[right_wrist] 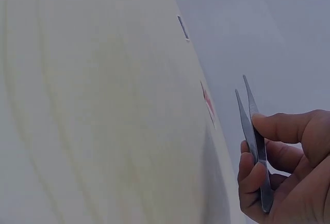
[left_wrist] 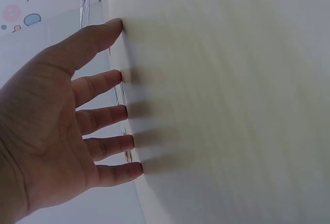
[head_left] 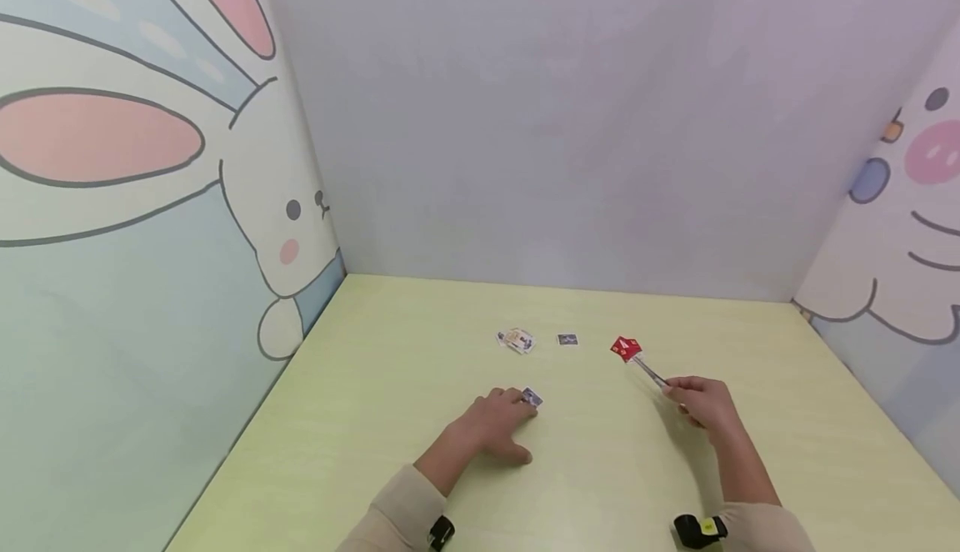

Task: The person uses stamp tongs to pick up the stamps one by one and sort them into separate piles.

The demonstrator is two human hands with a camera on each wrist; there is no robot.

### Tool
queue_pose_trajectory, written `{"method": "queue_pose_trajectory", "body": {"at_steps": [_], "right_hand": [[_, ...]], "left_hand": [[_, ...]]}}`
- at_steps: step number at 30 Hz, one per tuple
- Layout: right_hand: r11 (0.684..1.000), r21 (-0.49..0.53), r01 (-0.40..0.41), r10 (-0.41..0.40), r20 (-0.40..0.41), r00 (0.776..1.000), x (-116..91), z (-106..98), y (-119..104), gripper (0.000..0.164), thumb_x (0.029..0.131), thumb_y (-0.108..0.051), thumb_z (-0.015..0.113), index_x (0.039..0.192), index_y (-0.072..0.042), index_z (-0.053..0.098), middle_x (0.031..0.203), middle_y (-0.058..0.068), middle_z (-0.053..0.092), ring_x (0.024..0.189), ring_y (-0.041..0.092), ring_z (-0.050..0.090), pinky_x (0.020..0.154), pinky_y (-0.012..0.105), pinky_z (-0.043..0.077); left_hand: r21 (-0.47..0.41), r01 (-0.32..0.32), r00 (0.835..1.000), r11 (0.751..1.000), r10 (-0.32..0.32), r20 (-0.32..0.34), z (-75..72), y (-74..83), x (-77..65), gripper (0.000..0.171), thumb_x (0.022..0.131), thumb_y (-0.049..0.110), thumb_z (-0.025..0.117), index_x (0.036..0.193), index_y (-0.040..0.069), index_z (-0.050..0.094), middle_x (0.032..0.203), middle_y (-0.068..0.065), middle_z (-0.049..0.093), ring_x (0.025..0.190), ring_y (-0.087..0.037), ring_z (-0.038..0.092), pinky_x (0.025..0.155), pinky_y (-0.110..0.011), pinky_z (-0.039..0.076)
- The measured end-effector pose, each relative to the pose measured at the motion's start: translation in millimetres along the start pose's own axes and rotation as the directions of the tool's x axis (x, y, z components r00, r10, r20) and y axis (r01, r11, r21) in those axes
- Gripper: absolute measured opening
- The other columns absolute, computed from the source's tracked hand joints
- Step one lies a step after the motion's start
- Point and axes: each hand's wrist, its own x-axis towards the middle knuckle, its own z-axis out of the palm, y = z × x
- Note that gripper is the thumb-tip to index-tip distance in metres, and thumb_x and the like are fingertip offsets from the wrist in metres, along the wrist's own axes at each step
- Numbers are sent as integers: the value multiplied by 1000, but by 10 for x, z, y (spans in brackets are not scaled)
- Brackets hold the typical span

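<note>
My right hand [head_left: 701,402] holds a pair of metal tweezers [head_left: 649,371], pinched between thumb and fingers. In the right wrist view the tweezers' [right_wrist: 252,136] tips stand slightly apart with nothing between them. From the head view they overlap the near edge of some red cards [head_left: 626,348]; contact cannot be told. My left hand [head_left: 498,424] rests its spread fingertips on the table, beside a small dark-patterned card [head_left: 532,397]. The left wrist view shows the left hand [left_wrist: 62,115] with straight fingers and nothing in its grasp. Whether a fingertip presses the card is unclear.
On the pale yellow table [head_left: 420,327], a small pile of light cards [head_left: 517,340] lies toward the back. A single dark card [head_left: 567,339] lies between that pile and the red ones. Printed cartoon walls [head_left: 285,168] and a plain back wall [head_left: 555,118] enclose the table.
</note>
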Motion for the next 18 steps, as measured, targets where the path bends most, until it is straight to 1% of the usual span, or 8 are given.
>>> {"method": "queue_pose_trajectory", "body": {"at_steps": [3,6,12,18], "right_hand": [[1000,3,22,-22,26,999,1,50,4,32,87,-16,63,108,9,61,69,5,55,53,14,43,46,27,37],[999,-1,40,-40,55,998,-1,91,4,31,87,-15,63,107,9,62,67,4,53,52,13,42,45,27,35],[997,-14,70,-68,93,993,-42,170,-78,30,87,-15,64,107,8,62,71,6,54,54,15,42,47,27,35],[995,26,100,-103,143,984,-46,259,-112,27,86,-12,65,104,7,64,69,6,52,52,14,40,46,26,34]], "left_hand": [[-5,3,1000,1000,-3,-2,-9,7,3,61,74,50,72,126,22,57,131,-1,48,114,-22,45,84,-40,45],[-12,1,1000,1000,-1,-3,-10,11,8,61,74,49,72,126,21,58,131,-2,48,114,-22,45,83,-38,45],[-22,10,1000,1000,-10,8,-17,15,6,60,74,48,72,126,22,58,131,-1,48,114,-22,45,84,-36,45],[-27,13,1000,1000,-12,13,-9,21,10,59,75,48,72,126,21,58,133,-2,47,116,-23,44,85,-36,45]]}}
